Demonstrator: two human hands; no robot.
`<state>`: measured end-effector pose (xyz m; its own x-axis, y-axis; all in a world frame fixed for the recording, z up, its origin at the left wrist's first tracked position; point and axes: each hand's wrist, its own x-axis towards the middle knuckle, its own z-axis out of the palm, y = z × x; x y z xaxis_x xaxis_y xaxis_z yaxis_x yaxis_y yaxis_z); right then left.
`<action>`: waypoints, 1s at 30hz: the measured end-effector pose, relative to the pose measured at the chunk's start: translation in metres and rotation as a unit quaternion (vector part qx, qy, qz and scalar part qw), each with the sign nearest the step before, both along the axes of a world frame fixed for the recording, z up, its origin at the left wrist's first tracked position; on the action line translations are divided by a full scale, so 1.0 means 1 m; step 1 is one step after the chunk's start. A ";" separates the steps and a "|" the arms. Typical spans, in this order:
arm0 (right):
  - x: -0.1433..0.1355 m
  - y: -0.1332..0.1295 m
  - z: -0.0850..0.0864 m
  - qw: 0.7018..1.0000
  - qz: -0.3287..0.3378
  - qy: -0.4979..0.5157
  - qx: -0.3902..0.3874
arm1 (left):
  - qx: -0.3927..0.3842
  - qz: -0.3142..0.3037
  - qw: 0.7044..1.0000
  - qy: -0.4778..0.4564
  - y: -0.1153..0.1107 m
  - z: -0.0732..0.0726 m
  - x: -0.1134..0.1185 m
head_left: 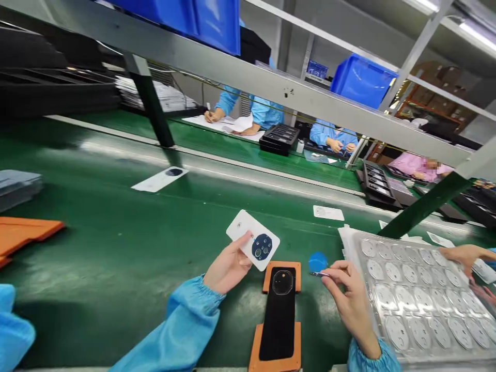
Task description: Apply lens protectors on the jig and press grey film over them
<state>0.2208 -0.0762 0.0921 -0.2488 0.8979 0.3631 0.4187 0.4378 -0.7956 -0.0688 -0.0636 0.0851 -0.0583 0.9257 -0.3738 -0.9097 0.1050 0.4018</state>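
Note:
My left hand [228, 263] pinches a white phone-shaped panel [244, 230] with a dark round camera disc on it, thumb on top. It is held tilted above the green work surface. Between the fingertips of my right hand [346, 294] is a small thin piece [318, 274], seen edge-on; its exact kind does not show. Just beyond this piece is a blue translucent disc [318, 261]. Between my hands, a black phone [278, 318] lies in an orange holder [293, 333], its round camera area at the far end.
A clear blister tray [374, 289] of round parts stands at right, with another person's hand [463, 256] over it. White cards [160, 180] lie on the green belt [116, 243]. Orange plates [27, 232] are at left. A slanted post [426, 204] and overhead beam [271, 82] cross the view.

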 end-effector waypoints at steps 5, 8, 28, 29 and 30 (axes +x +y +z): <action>-0.044 0.026 -0.035 0.963 0.082 0.105 -0.234 | 0.033 0.011 0.993 0.115 0.004 -0.020 -0.007; -0.061 0.039 -0.053 0.952 0.084 0.101 -0.277 | 0.040 0.020 0.988 0.146 0.007 -0.031 -0.008; -0.068 0.027 -0.068 0.985 0.096 -0.121 -0.072 | 0.010 0.047 0.965 0.258 -0.002 -0.035 0.004; -0.068 0.026 -0.069 0.983 0.108 -0.133 -0.065 | 0.012 0.048 0.964 0.262 -0.002 -0.036 0.006; -0.068 0.025 -0.070 0.982 0.116 -0.140 -0.058 | 0.016 0.048 0.962 0.267 -0.002 -0.037 0.009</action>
